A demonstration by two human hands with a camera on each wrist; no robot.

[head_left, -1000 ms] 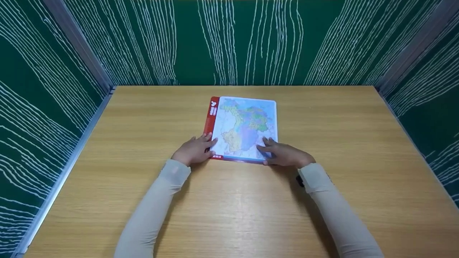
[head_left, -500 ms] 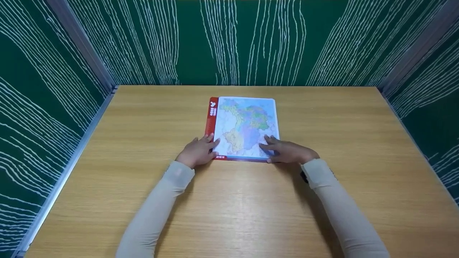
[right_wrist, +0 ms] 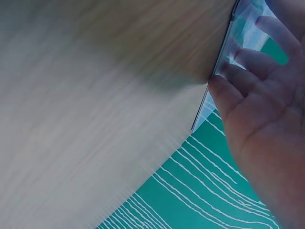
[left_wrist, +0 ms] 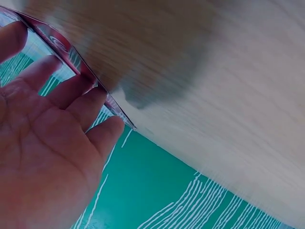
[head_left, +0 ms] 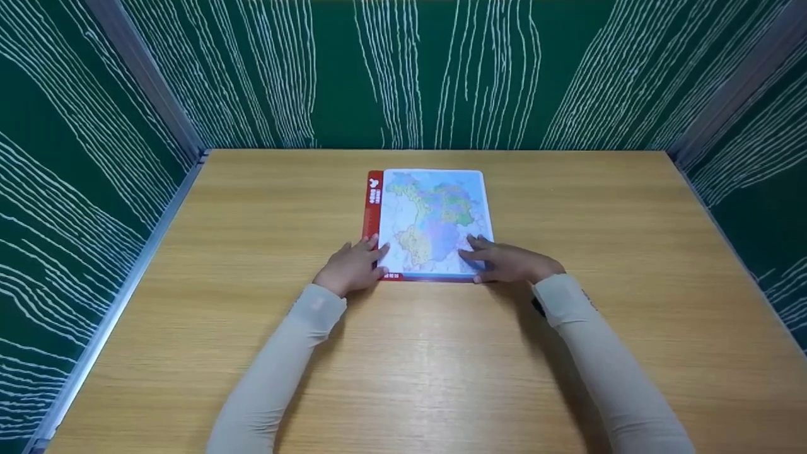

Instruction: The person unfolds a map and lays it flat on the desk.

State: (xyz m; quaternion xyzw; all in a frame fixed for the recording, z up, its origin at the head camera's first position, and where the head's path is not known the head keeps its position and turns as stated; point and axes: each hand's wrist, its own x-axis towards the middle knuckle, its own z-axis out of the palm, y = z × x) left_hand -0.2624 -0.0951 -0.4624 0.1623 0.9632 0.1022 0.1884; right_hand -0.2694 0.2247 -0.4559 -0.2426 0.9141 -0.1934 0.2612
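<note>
A flat, thin map board (head_left: 435,221) with rounded corners lies on the table, showing a pastel multicoloured map with a red strip down its left side. Its near edge is roughly parallel to the table's far edge. My left hand (head_left: 353,266) rests on the near left corner, fingers extended. At the near right corner, the fingers of my right hand (head_left: 514,261) are spread over the board's surface. The left wrist view has the fingers of the left hand (left_wrist: 52,143) along the red margin (left_wrist: 59,40). In the right wrist view, the right hand (right_wrist: 271,109) has its fingertips on the board's glossy side edge.
The wooden table (head_left: 416,366) extends around the board on all sides. Green panels (head_left: 343,82) with white wavy lines rise behind it and at both sides, with grey metal posts (head_left: 142,75) at the corners.
The map board has turned slightly counterclockwise, its far and near edges now more level. Both hands have shifted a little to the right and away, staying on its corners. The view has shifted slightly.
</note>
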